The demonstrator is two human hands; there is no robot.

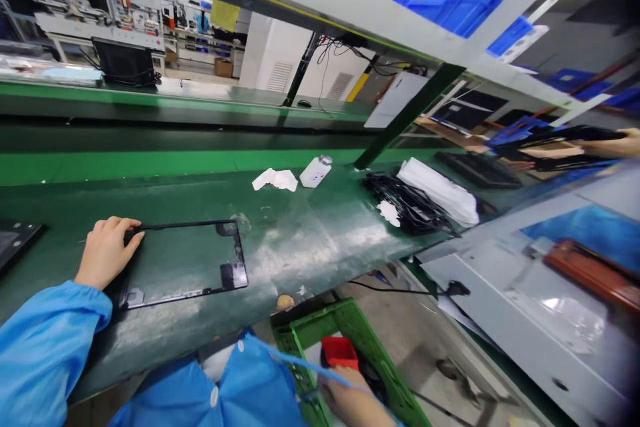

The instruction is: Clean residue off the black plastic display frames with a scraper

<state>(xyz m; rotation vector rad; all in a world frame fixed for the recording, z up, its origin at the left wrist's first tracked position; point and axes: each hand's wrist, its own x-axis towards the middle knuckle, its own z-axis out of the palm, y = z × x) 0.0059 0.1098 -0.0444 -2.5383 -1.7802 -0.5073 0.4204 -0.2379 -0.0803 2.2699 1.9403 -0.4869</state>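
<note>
A thin black rectangular frame point(193, 295), open in the middle, lies on the green bench. My left hand point(107, 250) has its thumb and fingers closed on the frame's upper left corner. Below the bench edge, my right hand point(355, 400) is low over a green crate point(367, 333). Just beyond that hand is a red object point(339, 352) inside the crate. The right fingers are blurred and partly hidden, so whether they hold anything does not show. A blue strip point(310, 365) crosses in front of this hand.
A white bottle point(315, 172) and crumpled white wipes point(276, 179) stand beyond the frame. Bundled black cables point(407, 203) lie farther right, beside a dark green post point(410, 113). A shelf beam point(350, 3) crosses overhead. At far right, a person's hand point(615, 145) shows.
</note>
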